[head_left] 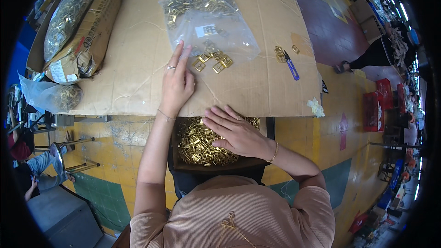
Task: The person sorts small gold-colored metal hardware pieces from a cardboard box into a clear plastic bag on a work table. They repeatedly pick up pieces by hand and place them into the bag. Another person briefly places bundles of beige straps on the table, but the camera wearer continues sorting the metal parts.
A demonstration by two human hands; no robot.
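Note:
A clear plastic bag (pixel 225 30) of gold-coloured metal buckles lies on the cardboard-covered table, most of its contents at the far end. Several buckles (pixel 222 64) rest by its near edge. My left hand (pixel 179 80) reaches onto the tabletop, its fingers stretched toward the bag's near left corner and touching it. Below the table edge, a box (pixel 206 167) full of loose gold buckles (pixel 196 142) sits at my lap. Over this box hovers my right hand (pixel 236 131), palm down, fingers extended, with nothing visible in it. Its fingertips are close to the table edge.
Blue-handled thread snips (pixel 291 66) lie on the right of the table (pixel 151 27) beside a few buckles (pixel 279 54). At the left stand an opened carton (pixel 92 32) with a filled bag (pixel 70 16) and a smaller bag (pixel 69 97). Other people are at both sides.

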